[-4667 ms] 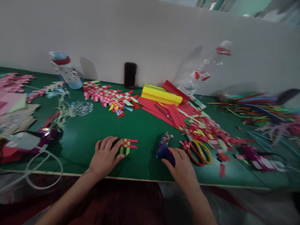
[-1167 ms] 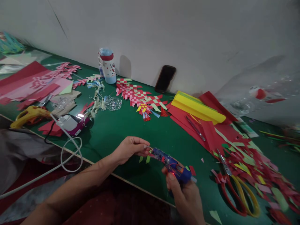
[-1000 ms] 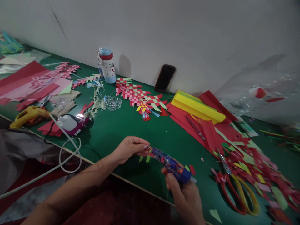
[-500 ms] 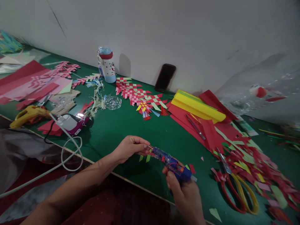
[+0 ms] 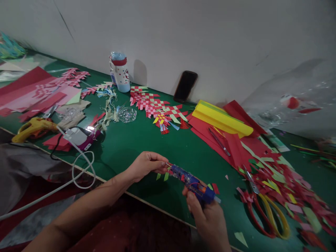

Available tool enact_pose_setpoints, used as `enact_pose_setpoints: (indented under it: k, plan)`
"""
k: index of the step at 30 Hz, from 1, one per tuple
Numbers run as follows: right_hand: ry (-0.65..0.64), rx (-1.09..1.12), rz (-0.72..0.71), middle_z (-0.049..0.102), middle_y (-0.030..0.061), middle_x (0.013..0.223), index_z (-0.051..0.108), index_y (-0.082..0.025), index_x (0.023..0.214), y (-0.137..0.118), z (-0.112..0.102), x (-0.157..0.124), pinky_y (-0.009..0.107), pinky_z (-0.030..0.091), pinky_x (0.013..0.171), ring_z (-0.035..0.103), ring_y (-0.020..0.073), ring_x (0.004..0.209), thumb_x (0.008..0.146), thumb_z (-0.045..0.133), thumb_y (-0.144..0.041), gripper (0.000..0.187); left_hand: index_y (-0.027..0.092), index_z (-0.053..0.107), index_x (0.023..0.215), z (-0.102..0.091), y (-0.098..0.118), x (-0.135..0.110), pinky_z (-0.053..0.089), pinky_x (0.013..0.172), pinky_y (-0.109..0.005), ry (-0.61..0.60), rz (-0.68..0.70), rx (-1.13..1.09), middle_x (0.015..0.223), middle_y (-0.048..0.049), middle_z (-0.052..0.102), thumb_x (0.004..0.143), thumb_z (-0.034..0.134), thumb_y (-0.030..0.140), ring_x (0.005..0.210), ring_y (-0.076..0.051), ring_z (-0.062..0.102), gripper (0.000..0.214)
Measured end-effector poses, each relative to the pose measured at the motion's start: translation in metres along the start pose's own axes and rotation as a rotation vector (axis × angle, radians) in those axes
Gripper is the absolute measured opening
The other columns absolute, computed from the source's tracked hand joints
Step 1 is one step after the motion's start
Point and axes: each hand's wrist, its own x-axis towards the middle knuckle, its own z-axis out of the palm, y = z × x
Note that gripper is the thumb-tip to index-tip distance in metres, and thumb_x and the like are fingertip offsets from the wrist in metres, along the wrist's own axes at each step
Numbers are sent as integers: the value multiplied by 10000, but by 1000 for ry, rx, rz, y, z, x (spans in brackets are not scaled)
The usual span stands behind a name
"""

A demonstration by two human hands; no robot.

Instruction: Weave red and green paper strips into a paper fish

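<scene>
My right hand is wrapped round the handle of a blue glue gun, whose nozzle points up and left. At that nozzle, the fingertips of my left hand are pinched on a small woven paper piece. Its green strips stick out below the fingers, while most of it is hidden by the hand. More red and green paper ends show beyond the gun on the right; I cannot tell whether they lie on the table.
Scissors and paper scraps lie at right. Woven paper strips, a bottle and a phone are along the wall. At left are a yellow glue gun and a white cable hanging over the table edge.
The looped white cable at left has shifted slightly to the right. Both hands and the blue glue gun stay almost where they were.
</scene>
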Motion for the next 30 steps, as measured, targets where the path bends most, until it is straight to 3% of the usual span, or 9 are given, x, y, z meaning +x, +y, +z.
enact_pose_setpoints:
  k: [10, 18, 30]
  plan:
    - [17, -59, -19, 549, -15, 524, 671, -188, 947, 5, 0, -3, 221, 378, 411, 493, 132, 439, 869, 500, -481, 349, 120, 722, 847, 1, 0, 0, 577, 721, -273, 3, 7, 19, 777, -69, 740, 630, 840, 327, 671, -141, 701, 321]
    - [-6, -77, -5, 588, -6, 559, 677, -174, 967, 3, -1, -2, 223, 416, 439, 524, 135, 458, 860, 507, -477, 364, 104, 716, 865, 1, 0, 0, 575, 731, -284, 1, 17, 35, 765, -71, 739, 626, 839, 345, 673, -145, 701, 361]
    - [-5, -75, 5, 578, -7, 549, 652, -182, 857, -3, -2, -1, 222, 408, 429, 509, 127, 437, 856, 511, -487, 336, 108, 724, 852, 2, 3, -2, 556, 669, -215, -5, 26, 48, 746, -54, 741, 639, 827, 302, 648, -115, 692, 307]
